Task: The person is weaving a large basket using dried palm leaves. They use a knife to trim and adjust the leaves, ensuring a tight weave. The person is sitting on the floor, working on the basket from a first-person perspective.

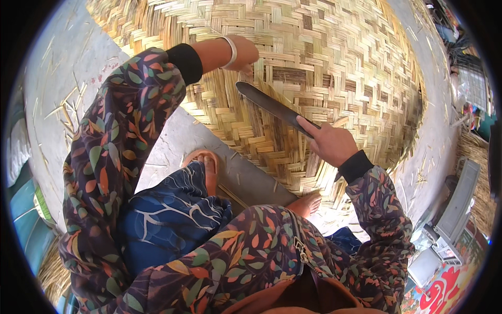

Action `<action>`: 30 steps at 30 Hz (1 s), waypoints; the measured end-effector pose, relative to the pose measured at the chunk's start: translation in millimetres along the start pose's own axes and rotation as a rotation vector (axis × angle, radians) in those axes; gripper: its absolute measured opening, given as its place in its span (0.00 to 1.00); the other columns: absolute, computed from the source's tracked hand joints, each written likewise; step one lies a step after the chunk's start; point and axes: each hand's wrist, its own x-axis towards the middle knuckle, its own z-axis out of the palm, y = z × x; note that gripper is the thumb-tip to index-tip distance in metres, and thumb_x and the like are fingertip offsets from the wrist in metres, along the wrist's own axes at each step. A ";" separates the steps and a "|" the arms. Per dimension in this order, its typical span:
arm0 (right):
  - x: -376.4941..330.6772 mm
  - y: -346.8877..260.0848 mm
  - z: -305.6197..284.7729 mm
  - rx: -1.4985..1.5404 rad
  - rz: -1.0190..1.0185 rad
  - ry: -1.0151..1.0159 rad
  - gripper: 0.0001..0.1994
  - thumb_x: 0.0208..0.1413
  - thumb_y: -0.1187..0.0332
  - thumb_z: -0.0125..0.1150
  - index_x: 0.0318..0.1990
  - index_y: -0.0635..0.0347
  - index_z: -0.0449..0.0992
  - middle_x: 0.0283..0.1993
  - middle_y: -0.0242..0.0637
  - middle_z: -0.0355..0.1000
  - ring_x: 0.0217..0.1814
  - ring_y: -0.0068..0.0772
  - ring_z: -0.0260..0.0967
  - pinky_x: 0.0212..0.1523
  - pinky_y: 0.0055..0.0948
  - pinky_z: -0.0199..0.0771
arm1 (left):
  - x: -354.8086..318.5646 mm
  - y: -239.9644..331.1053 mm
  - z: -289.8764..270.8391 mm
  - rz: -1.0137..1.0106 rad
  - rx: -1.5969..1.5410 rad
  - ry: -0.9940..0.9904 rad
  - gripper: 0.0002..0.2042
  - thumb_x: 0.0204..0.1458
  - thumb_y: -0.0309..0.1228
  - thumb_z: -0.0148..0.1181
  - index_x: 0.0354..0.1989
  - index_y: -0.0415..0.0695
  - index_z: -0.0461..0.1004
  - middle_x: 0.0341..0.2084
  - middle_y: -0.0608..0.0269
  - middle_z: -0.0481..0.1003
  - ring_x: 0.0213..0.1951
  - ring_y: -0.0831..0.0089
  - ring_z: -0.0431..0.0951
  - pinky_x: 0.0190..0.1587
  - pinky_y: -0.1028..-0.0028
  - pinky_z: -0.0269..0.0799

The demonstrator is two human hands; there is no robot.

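Observation:
A large woven bamboo mat (pixel 334 47) spreads out in front of me, its strips pale yellow with darker brown ones among them. My right hand (pixel 334 145) is closed round a long, dark knife (pixel 272 109), with a finger stretched along it. The knife lies slantwise over the mat, its rounded tip toward my left hand. My left hand (pixel 243 54), a white bangle at its wrist, is bent down close to the mat surface just beyond that tip. Its fingers are curled, and whatever they pinch is hidden.
My sandalled foot (pixel 210 166) stands on the grey floor (pixel 167 149) beside the mat's near edge; my bare foot (pixel 307 204) is at that edge. Loose straw bits (pixel 70 112) lie at the left. A grey chair-like object (pixel 457 201) and dry straw bundles (pixel 478 157) stand at the right.

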 end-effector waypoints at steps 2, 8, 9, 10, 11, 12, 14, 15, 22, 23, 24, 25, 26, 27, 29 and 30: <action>13.1 0.9 -0.5 0.032 -0.006 -0.039 0.32 0.57 0.58 0.55 0.70 0.34 0.53 0.28 0.46 0.70 0.25 0.49 0.71 0.25 0.45 0.72 | 6.4 2.4 19.4 0.010 0.066 0.086 0.16 0.52 0.45 0.60 0.34 0.43 0.76 0.28 0.56 0.79 0.35 0.56 0.80 0.39 0.59 0.74; 31.0 7.7 22.4 0.088 0.014 0.002 0.29 0.60 0.54 0.51 0.69 0.32 0.55 0.27 0.46 0.72 0.26 0.49 0.73 0.27 0.47 0.72 | 22.9 9.4 59.6 0.109 0.205 0.380 0.06 0.51 0.33 0.58 0.27 0.46 0.75 0.22 0.60 0.78 0.29 0.61 0.81 0.31 0.62 0.73; 32.4 9.1 24.3 0.112 0.019 -0.008 0.29 0.59 0.54 0.51 0.68 0.32 0.55 0.27 0.46 0.73 0.27 0.50 0.73 0.27 0.48 0.73 | 21.5 12.5 59.5 0.100 0.209 0.395 0.04 0.49 0.31 0.57 0.25 0.47 0.74 0.21 0.61 0.78 0.29 0.61 0.81 0.30 0.63 0.72; 33.8 10.0 26.1 0.126 0.019 -0.015 0.28 0.60 0.53 0.50 0.68 0.31 0.55 0.27 0.46 0.73 0.27 0.50 0.73 0.27 0.48 0.72 | 19.8 15.9 59.8 0.052 0.184 0.367 0.04 0.50 0.32 0.57 0.26 0.47 0.75 0.22 0.61 0.78 0.29 0.61 0.81 0.30 0.63 0.73; 35.1 10.2 27.8 0.141 0.020 -0.022 0.28 0.60 0.53 0.50 0.69 0.31 0.55 0.26 0.46 0.73 0.27 0.50 0.73 0.28 0.48 0.72 | 17.7 19.7 60.3 0.004 0.159 0.339 0.05 0.50 0.32 0.57 0.26 0.47 0.75 0.23 0.61 0.79 0.29 0.60 0.81 0.31 0.63 0.73; 36.2 10.5 28.9 0.156 0.021 -0.028 0.28 0.60 0.52 0.49 0.69 0.30 0.54 0.26 0.46 0.73 0.27 0.50 0.73 0.28 0.49 0.72 | 15.7 23.2 59.4 -0.044 0.134 0.310 0.06 0.51 0.33 0.57 0.26 0.47 0.76 0.24 0.61 0.79 0.30 0.60 0.81 0.31 0.63 0.73; 38.4 11.9 28.4 0.162 0.026 -0.048 0.28 0.61 0.52 0.48 0.69 0.29 0.54 0.25 0.47 0.72 0.28 0.50 0.73 0.28 0.48 0.72 | 14.1 26.9 57.1 -0.112 0.078 0.241 0.10 0.54 0.37 0.56 0.28 0.45 0.78 0.26 0.59 0.80 0.32 0.58 0.81 0.33 0.62 0.74; 37.9 14.0 27.5 0.162 0.032 -0.058 0.27 0.61 0.51 0.47 0.69 0.28 0.53 0.25 0.47 0.72 0.28 0.50 0.73 0.28 0.48 0.72 | 14.0 28.6 55.7 -0.144 0.050 0.209 0.12 0.55 0.38 0.55 0.29 0.44 0.79 0.28 0.57 0.80 0.33 0.57 0.81 0.35 0.62 0.75; 43.2 19.8 35.1 0.198 -0.013 -0.071 0.27 0.61 0.51 0.46 0.69 0.27 0.53 0.27 0.47 0.74 0.29 0.50 0.73 0.31 0.48 0.72 | 12.6 42.7 77.5 -0.432 -0.466 0.114 0.17 0.59 0.42 0.48 0.34 0.45 0.81 0.31 0.51 0.79 0.37 0.52 0.80 0.43 0.56 0.75; 50.1 16.0 34.4 0.201 -0.044 -0.067 0.27 0.61 0.50 0.46 0.69 0.27 0.53 0.27 0.47 0.74 0.30 0.50 0.73 0.31 0.48 0.72 | 10.9 37.3 91.8 -0.122 -0.115 0.040 0.13 0.55 0.38 0.51 0.32 0.45 0.80 0.28 0.49 0.79 0.34 0.50 0.80 0.40 0.58 0.76; 47.6 18.2 37.8 0.202 -0.029 -0.081 0.27 0.61 0.50 0.46 0.69 0.27 0.54 0.28 0.46 0.74 0.30 0.50 0.73 0.31 0.48 0.72 | 3.0 68.3 88.8 0.002 -0.219 0.118 0.09 0.51 0.35 0.54 0.31 0.46 0.79 0.26 0.48 0.77 0.30 0.50 0.79 0.33 0.59 0.76; 48.2 19.5 40.0 0.235 -0.014 -0.056 0.27 0.62 0.50 0.46 0.69 0.29 0.54 0.26 0.47 0.73 0.28 0.50 0.73 0.30 0.48 0.71 | 2.0 106.3 93.2 0.100 -0.584 0.095 0.09 0.51 0.36 0.54 0.30 0.47 0.78 0.26 0.48 0.77 0.28 0.52 0.78 0.31 0.59 0.75; 49.8 18.9 41.5 0.269 0.002 -0.031 0.27 0.62 0.51 0.47 0.69 0.30 0.55 0.25 0.47 0.73 0.27 0.51 0.72 0.30 0.48 0.71 | -6.4 149.6 87.6 0.391 -0.512 0.187 0.10 0.51 0.38 0.55 0.29 0.47 0.78 0.25 0.49 0.77 0.27 0.52 0.77 0.32 0.57 0.73; 49.2 21.9 38.2 0.295 0.019 0.011 0.27 0.62 0.51 0.47 0.69 0.31 0.56 0.23 0.47 0.72 0.25 0.51 0.71 0.29 0.47 0.71 | -25.0 179.2 69.2 0.440 -0.673 0.031 0.09 0.50 0.37 0.55 0.31 0.47 0.79 0.25 0.51 0.77 0.29 0.53 0.77 0.37 0.57 0.72; 53.8 17.7 42.4 0.256 -0.033 0.082 0.26 0.62 0.51 0.47 0.68 0.32 0.56 0.24 0.47 0.72 0.25 0.52 0.71 0.28 0.48 0.70 | -43.1 182.5 82.5 0.754 -0.809 -0.226 0.09 0.50 0.36 0.55 0.33 0.48 0.80 0.27 0.53 0.78 0.32 0.56 0.79 0.40 0.60 0.73; 49.9 17.5 46.4 0.235 -0.041 0.106 0.26 0.62 0.51 0.47 0.68 0.33 0.56 0.24 0.47 0.72 0.25 0.52 0.71 0.28 0.48 0.70 | -45.1 173.2 103.3 0.765 -0.748 -0.102 0.09 0.51 0.36 0.55 0.34 0.49 0.80 0.27 0.55 0.79 0.33 0.57 0.79 0.41 0.61 0.73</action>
